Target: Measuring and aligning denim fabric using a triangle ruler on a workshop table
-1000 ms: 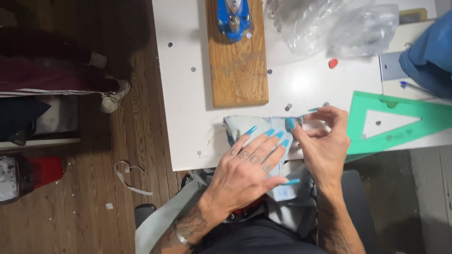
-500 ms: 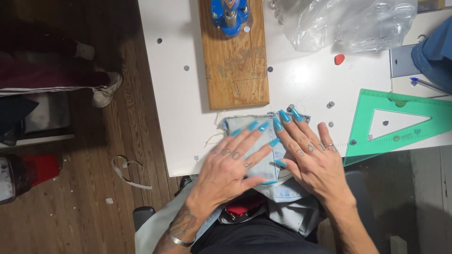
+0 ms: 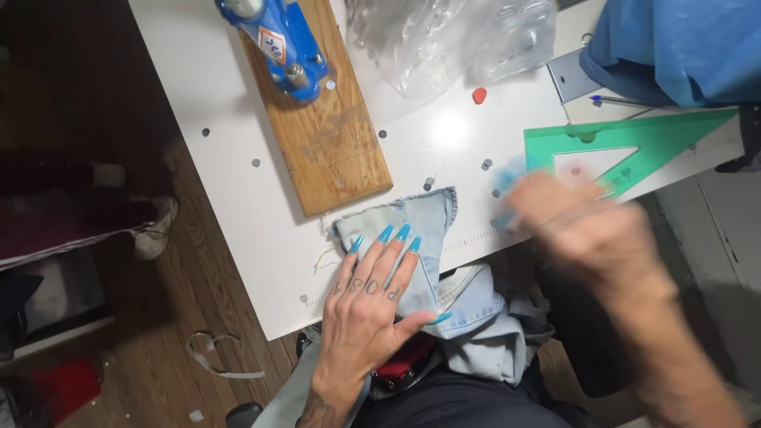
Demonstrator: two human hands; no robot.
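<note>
Your left hand point(image 3: 371, 305) lies flat and spread, pinning the light denim piece point(image 3: 412, 230) to the white table point(image 3: 238, 158); your blurred right hand point(image 3: 590, 230) holds nothing I can make out.

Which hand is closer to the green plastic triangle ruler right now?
Right. The right hand, blurred, is at the lower left corner of the green plastic triangle ruler. The left hand lies flat on the light blue denim piece, well off to the ruler's left.

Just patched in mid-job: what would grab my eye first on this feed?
The left hand with long turquoise nails, pressed flat on pale denim fabric at the white table's near edge. Right of it, the blurred right hand hovers near a green set square; a blue tool sits on a wooden board behind.
</note>
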